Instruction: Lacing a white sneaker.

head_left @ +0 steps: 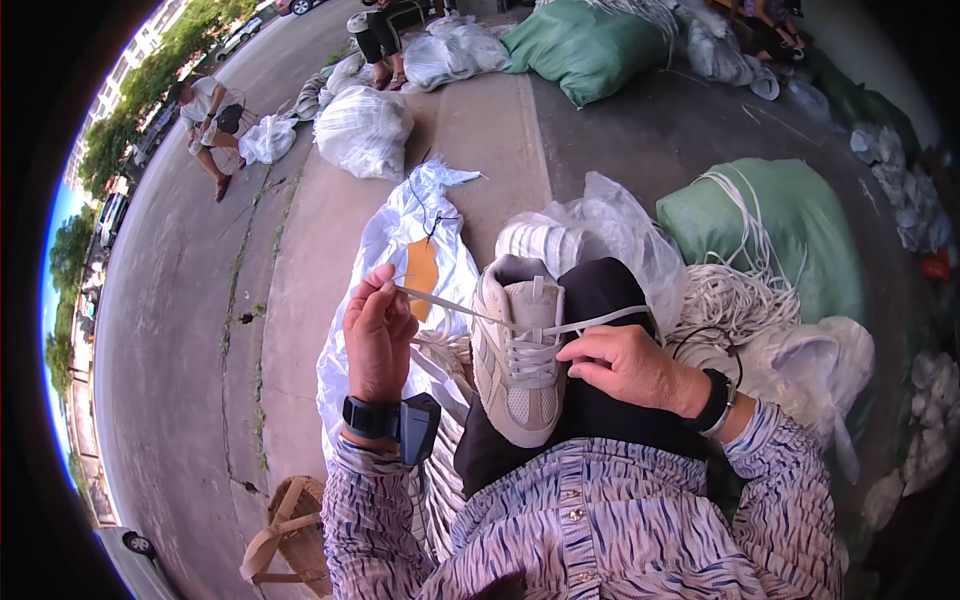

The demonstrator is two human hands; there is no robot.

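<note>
A beige and grey sneaker (530, 370) rests on my black-trousered lap, toe toward me, its pale flat shoelace (450, 303) threaded through several eyelets. To the shoe's left, my left hand (378, 335) is raised and pinches one end of this lace, pulling it taut from the tongue. My right hand (635, 365) is at the shoe's right side, thumb and forefinger close together by the eyelets. What those fingertips hold, if anything, cannot be made out. Above that hand, the lace's other end runs off to the right.
Beside my right knee lie a heap of white laces (735, 310) and a green sack (785, 235). A white plastic bag (385, 250) spreads on my left, near a woven basket (300, 530). More sacks (365, 130) and a seated person (210, 125) are farther off.
</note>
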